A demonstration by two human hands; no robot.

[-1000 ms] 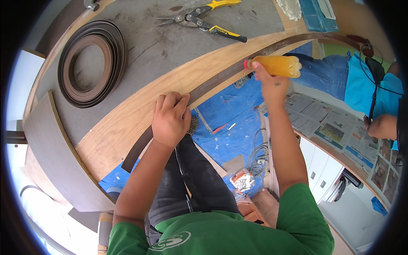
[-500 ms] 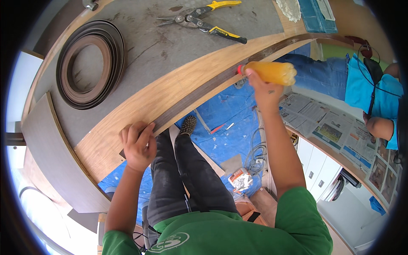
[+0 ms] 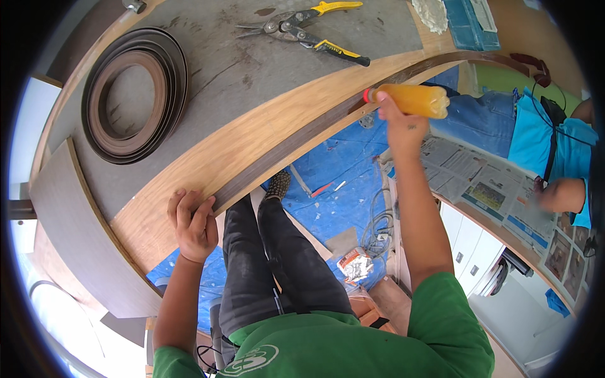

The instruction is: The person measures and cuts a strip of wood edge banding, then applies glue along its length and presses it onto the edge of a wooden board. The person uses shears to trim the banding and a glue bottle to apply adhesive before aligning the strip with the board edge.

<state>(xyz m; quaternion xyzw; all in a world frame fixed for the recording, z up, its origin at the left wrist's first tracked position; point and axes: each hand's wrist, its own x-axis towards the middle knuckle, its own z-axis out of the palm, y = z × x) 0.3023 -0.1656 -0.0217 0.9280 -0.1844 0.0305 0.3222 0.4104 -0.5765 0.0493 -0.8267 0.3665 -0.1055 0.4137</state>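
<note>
My right hand [image 3: 405, 131] is closed around a clear plastic squeeze bottle [image 3: 416, 101] of amber-yellow liquid. The bottle is tipped sideways, its red cap pointing left over a long brown edge-banding strip [image 3: 277, 148]. Whether the cap touches the strip I cannot tell. That strip lies along the curved edge of a pale wooden board [image 3: 208, 148], and its far part near the bottle looks darker. At the near end, my left hand [image 3: 194, 228] has its fingers curled over the strip, pressing it at the board's edge.
Yellow-handled tin snips [image 3: 302, 31] and a coil of brown edging [image 3: 161, 94] lie on the grey worktop [image 3: 214, 44]. A curved grey panel [image 3: 82, 233] is at left. Blue sheeting [image 3: 340, 170] covers the floor. Another person in blue [image 3: 529, 135] is at right, beside a newspaper-covered counter [image 3: 485, 183].
My right hand and the bottle have moved a little to the right along the strip. My left hand has slid slightly left and down, with its fingers still bent.
</note>
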